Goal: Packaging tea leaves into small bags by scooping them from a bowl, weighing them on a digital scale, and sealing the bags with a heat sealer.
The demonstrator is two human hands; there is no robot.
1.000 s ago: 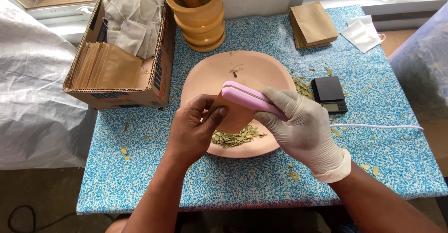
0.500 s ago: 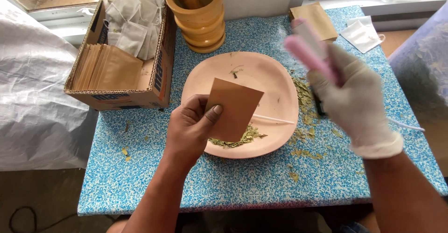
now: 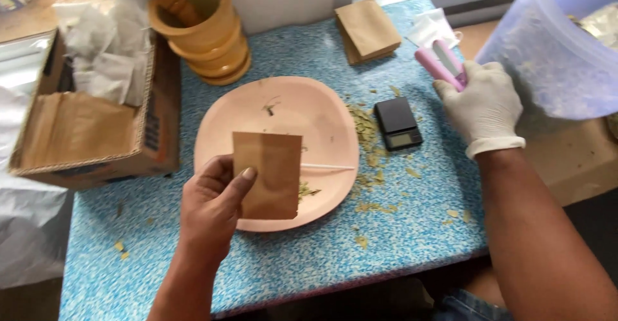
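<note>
The blue speckled desk (image 3: 270,276), strewn with dried leaf bits, carries a pink plastic plate (image 3: 283,112) at centre. Over its lower edge, the bare left hand (image 3: 212,208) pinches a flat brown paper pouch (image 3: 267,174). At upper right, the gloved right hand (image 3: 483,105) grips a pink handheld sealer (image 3: 439,64).

Bare left hand (image 3: 209,208); white glove on right hand (image 3: 484,105).
</note>
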